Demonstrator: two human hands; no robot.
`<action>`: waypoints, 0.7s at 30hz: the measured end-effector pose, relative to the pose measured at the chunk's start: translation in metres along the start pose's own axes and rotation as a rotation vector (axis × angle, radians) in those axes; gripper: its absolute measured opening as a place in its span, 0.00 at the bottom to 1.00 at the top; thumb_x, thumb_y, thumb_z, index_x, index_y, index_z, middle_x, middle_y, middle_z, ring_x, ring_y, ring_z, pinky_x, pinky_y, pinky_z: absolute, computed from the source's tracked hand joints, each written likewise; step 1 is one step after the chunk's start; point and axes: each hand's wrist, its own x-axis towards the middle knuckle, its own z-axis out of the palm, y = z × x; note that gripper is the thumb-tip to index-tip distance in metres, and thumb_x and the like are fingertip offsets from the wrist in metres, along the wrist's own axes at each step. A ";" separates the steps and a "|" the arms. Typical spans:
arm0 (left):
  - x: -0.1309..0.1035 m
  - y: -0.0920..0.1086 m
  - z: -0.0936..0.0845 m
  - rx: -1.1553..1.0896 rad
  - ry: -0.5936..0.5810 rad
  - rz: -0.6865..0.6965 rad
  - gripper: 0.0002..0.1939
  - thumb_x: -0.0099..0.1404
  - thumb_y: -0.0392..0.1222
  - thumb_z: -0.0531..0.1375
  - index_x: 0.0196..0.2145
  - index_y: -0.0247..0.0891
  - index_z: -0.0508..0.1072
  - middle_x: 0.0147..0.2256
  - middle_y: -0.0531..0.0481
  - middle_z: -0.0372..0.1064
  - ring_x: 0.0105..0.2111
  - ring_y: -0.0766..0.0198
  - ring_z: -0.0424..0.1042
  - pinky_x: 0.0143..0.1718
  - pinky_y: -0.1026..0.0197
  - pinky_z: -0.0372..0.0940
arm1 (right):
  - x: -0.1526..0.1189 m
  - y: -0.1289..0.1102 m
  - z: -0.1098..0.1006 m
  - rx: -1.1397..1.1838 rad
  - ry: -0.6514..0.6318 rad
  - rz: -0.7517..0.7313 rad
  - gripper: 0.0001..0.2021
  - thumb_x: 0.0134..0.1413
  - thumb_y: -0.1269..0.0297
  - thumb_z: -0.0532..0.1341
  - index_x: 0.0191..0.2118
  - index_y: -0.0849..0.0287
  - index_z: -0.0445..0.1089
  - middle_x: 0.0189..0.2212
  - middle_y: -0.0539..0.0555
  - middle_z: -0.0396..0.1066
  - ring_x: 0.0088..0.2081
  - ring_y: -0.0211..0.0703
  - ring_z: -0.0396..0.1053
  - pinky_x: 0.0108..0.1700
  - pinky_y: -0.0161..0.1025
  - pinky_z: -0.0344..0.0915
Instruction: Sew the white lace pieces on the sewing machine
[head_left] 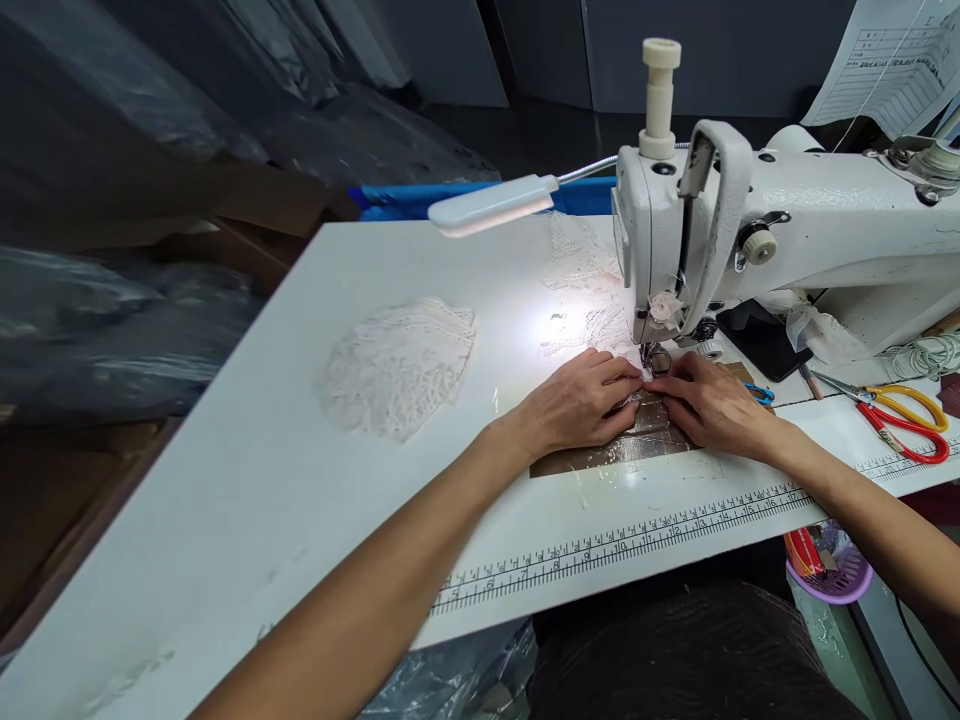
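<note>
Lace (613, 328) right of centre: left hand (581, 402) and right hand (716, 405) pinch it, grip nearly closed; best guided flat, fingertips clear of the presser foot (648, 357).

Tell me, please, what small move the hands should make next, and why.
I'd probably smooth the white lace flat: it looks bunched between the left hand and right hand, right by the sewing machine's needle area.

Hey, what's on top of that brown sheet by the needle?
Over the brown sheet are your left hand and right hand, with white lace at the fingertips. A blue handle shows past your right hand. Whatever is directly beneath your hands is covered.
</note>
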 end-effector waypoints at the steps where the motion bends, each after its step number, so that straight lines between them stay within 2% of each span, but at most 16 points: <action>1: 0.000 0.000 0.000 -0.017 -0.017 -0.015 0.13 0.70 0.40 0.52 0.38 0.33 0.76 0.40 0.43 0.76 0.35 0.60 0.73 0.39 0.56 0.69 | 0.001 0.000 -0.001 0.000 -0.012 0.006 0.19 0.67 0.65 0.51 0.57 0.57 0.71 0.44 0.62 0.69 0.44 0.50 0.66 0.46 0.49 0.67; 5: 0.001 -0.001 -0.002 -0.037 -0.074 -0.052 0.14 0.69 0.41 0.52 0.40 0.34 0.77 0.41 0.44 0.76 0.36 0.60 0.73 0.41 0.55 0.68 | 0.003 -0.002 -0.004 -0.022 -0.029 0.035 0.19 0.67 0.64 0.51 0.57 0.56 0.71 0.44 0.61 0.69 0.42 0.49 0.67 0.45 0.49 0.68; 9: 0.003 0.000 -0.005 0.026 -0.065 -0.026 0.15 0.70 0.42 0.52 0.39 0.34 0.77 0.41 0.44 0.77 0.34 0.60 0.73 0.40 0.53 0.65 | 0.003 -0.005 -0.003 -0.053 -0.034 0.033 0.19 0.67 0.65 0.50 0.56 0.58 0.71 0.44 0.62 0.69 0.43 0.50 0.67 0.46 0.49 0.67; 12: 0.003 0.001 -0.006 0.067 -0.076 -0.048 0.15 0.70 0.42 0.52 0.38 0.36 0.78 0.41 0.45 0.77 0.34 0.60 0.73 0.43 0.51 0.63 | 0.002 -0.006 -0.001 -0.085 -0.033 0.027 0.19 0.67 0.65 0.50 0.56 0.59 0.70 0.45 0.63 0.68 0.44 0.51 0.66 0.46 0.49 0.66; 21: 0.000 0.000 -0.006 0.003 -0.110 -0.074 0.14 0.69 0.42 0.53 0.41 0.35 0.76 0.44 0.44 0.76 0.38 0.58 0.74 0.42 0.52 0.62 | 0.004 -0.009 -0.001 -0.141 -0.052 0.023 0.16 0.65 0.67 0.51 0.54 0.59 0.69 0.43 0.62 0.68 0.42 0.51 0.66 0.45 0.49 0.66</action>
